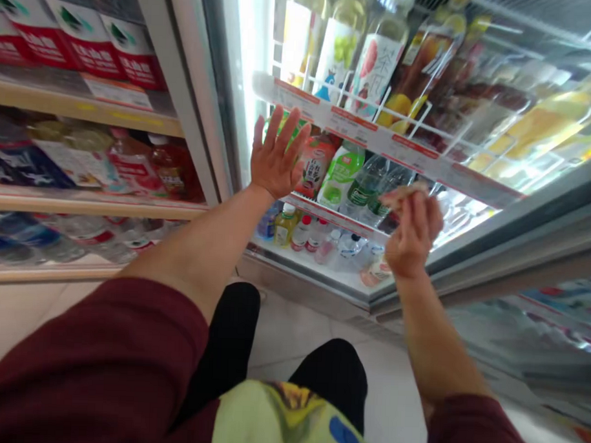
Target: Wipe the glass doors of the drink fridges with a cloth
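Note:
My left hand (277, 161) is raised in front of the lit drinks fridge, fingers spread and nothing in it. Behind it, a red-labelled drink bottle (315, 167) is partly covered, with a green-and-white bottle (342, 174) beside it. My right hand (414, 235) is closed around a crumpled beige, cloth-like piece (404, 194), blurred by motion. That hand is in front of the right part of the lower shelves, near clear green-labelled bottles (362, 188). Its palm side and part of what it holds are hidden.
Taller bottles (338, 48) stand behind a wire rail on the upper shelf, above a price strip (376, 134). Small bottles (301, 233) line the fridge bottom. A fridge door frame (498, 248) is at right. Wooden shelves (83, 201) with drinks stand at left.

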`<state>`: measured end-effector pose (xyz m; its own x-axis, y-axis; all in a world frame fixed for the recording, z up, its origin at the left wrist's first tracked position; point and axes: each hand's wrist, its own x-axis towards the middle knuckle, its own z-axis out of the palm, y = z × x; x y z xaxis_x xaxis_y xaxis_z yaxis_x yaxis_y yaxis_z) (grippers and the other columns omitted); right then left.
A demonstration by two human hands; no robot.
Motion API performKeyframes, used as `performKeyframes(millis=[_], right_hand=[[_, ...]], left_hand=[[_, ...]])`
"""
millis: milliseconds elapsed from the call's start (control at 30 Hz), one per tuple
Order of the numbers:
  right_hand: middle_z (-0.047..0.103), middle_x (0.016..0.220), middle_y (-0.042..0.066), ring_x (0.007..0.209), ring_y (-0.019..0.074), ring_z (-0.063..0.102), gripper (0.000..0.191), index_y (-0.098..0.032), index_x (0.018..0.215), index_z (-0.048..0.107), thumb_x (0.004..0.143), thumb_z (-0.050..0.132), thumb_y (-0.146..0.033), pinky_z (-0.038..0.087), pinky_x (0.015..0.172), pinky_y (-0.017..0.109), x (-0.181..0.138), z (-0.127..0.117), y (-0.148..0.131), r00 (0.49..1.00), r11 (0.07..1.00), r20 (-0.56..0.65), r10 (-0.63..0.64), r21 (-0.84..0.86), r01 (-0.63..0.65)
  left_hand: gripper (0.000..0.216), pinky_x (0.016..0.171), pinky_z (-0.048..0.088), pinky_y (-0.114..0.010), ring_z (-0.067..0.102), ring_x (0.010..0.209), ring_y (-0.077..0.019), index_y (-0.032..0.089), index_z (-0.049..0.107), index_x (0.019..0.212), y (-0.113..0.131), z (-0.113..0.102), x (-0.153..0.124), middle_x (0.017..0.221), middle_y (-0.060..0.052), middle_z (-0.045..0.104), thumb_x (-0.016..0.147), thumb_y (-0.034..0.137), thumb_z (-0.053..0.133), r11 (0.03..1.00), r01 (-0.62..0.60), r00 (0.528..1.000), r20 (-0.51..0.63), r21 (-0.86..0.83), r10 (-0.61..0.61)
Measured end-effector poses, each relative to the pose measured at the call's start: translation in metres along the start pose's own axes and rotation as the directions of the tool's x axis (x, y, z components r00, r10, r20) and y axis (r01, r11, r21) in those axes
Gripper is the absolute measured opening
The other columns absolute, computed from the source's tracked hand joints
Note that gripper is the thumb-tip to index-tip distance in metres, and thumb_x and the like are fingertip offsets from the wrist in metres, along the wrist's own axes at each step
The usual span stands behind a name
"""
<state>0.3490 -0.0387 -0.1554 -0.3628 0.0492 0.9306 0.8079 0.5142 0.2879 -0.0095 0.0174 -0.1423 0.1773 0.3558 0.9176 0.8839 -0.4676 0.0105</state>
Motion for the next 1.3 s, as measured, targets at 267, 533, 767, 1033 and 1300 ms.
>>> performKeyframes(millis=[267,533,767,1033,1300], right_hand=[[0.066,0.143,0.012,0.150,0.0214,0.044,0.059,-0.020,0.158,0.042,0.101,0.038,-0.006,0.038,0.124,0.042,-0.036,0.012,-0.040,0.993,0.995,0.114,-0.040,0.098,0.029],[0.052,0.157,0.012,0.154,0.0269,0.036,0.051,-0.020,0.156,0.046,0.106,0.034,-0.017,0.035,0.125,0.052,0.082,0.021,0.004,0.977,0.998,-0.210,0.041,0.050,-0.031],[0.068,0.141,0.005,0.144,0.0193,0.052,0.054,-0.026,0.155,0.046,0.104,0.033,-0.012,0.043,0.120,0.040,0.052,0.041,-0.068,0.986,0.987,0.104,-0.131,0.111,0.119],[0.063,0.143,0.019,0.143,0.0284,0.052,0.058,-0.006,0.141,0.060,0.112,0.020,-0.035,0.039,0.119,0.052,0.159,0.034,-0.007,0.950,1.000,-0.313,-0.010,0.000,0.010],[0.065,0.144,0.005,0.144,0.0181,0.051,0.050,-0.024,0.150,0.053,0.106,0.031,-0.016,0.041,0.121,0.041,0.089,0.043,-0.067,0.957,0.966,0.180,-0.228,0.165,0.199]], left_hand=[[0.073,0.130,-0.011,-0.056,0.000,0.161,-0.0288,0.026,0.034,0.161,0.004,-0.003,0.002,0.170,-0.008,0.026,0.101,0.065,0.022,1.000,0.024,0.999,0.043,-0.004,-0.024],[0.071,0.131,-0.007,-0.056,0.003,0.161,-0.0290,0.027,0.037,0.160,0.011,-0.007,0.004,0.170,-0.006,0.027,0.100,0.064,0.027,0.995,0.101,0.991,0.089,-0.010,-0.100],[0.067,0.131,-0.007,-0.057,0.002,0.161,-0.0290,0.028,0.036,0.161,0.012,-0.007,0.003,0.171,-0.004,0.026,0.100,0.055,0.032,0.998,0.058,0.996,0.074,0.005,-0.059],[0.068,0.131,-0.011,-0.055,-0.004,0.160,-0.0270,0.030,0.028,0.164,0.010,-0.007,0.003,0.172,-0.001,0.020,0.101,0.056,0.031,0.997,0.038,0.993,0.105,0.072,-0.045],[0.068,0.131,-0.009,-0.056,0.001,0.161,-0.0273,0.028,0.036,0.160,0.012,-0.007,0.004,0.171,-0.001,0.024,0.101,0.061,0.029,0.998,0.063,0.993,0.104,0.013,-0.064]])
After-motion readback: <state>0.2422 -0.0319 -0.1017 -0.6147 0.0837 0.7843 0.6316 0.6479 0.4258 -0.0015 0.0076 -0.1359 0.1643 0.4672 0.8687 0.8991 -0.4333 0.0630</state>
